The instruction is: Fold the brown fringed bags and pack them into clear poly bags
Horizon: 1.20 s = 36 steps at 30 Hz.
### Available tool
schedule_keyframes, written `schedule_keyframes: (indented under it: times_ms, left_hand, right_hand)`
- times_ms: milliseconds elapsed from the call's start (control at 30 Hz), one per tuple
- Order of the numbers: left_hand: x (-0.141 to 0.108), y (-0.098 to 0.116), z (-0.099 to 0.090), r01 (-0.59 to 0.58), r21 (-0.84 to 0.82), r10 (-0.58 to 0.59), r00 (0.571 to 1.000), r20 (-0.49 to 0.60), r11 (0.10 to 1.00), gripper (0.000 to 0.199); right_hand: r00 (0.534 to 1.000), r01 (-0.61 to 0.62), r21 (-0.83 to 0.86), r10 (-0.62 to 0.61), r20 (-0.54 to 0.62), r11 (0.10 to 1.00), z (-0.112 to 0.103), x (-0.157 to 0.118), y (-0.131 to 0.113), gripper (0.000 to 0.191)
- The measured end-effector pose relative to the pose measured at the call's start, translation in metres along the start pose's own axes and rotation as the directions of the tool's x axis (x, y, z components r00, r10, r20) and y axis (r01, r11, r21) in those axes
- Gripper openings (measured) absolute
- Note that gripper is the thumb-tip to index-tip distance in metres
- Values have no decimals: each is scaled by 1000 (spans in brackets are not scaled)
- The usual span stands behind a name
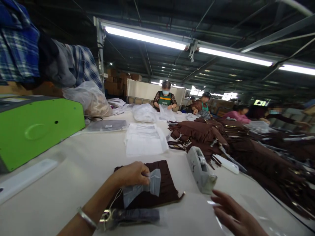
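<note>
Near the middle front of the table lies a dark brown fabric piece (168, 183) with a gathered surface. Over it, my left hand (135, 175) is closed on a crumpled clear plastic piece (154, 183). A pale string hangs below that wrist. In front of the fabric, a dark strap with a gold buckle (137, 216) lies in clear plastic. My right hand (233, 213) has its fingers apart, above a clear plastic sheet (197, 209) at the lower right, close to a grey tape dispenser (200, 168).
A green machine (41, 127) stands at left, with a white bar (27, 178) before it. White sheets (145, 139) lie beyond the fabric. Brown garments (268, 157) are heaped at right, beside a white plastic object (226, 164). Several people work across the table.
</note>
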<state>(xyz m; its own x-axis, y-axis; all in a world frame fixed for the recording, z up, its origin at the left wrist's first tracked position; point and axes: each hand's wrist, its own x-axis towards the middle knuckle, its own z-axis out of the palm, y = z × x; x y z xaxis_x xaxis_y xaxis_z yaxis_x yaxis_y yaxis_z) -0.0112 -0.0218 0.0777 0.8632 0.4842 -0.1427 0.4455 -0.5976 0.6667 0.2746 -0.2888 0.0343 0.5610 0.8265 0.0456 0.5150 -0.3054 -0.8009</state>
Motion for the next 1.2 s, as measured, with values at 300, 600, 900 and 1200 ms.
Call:
schedule_keyframes:
  times_ms: [300, 600, 900, 1200]
  left_hand:
    - [13, -18, -25, 51, -68, -54, 998, -43, 996, 15]
    - [-3, -62, -31, 231, -1, -231, 970, -81, 973, 13]
    - [-7, -30, -27, 237, 359, -191, 968, -160, 903, 30]
    - [24, -54, -41, 208, 52, -210, 976, 53, 977, 8]
  right_hand:
    - [963, 209, 182, -235, 136, 961, 145, 100, -134, 34]
    - [907, 308, -108, -258, 333, 945, 153, 134, -105, 31]
    - [769, 630, -231, -554, 320, 742, 144, 137, -100, 32]
    - [457, 852, -18, -727, 513, 523, 166, 175, -98, 12]
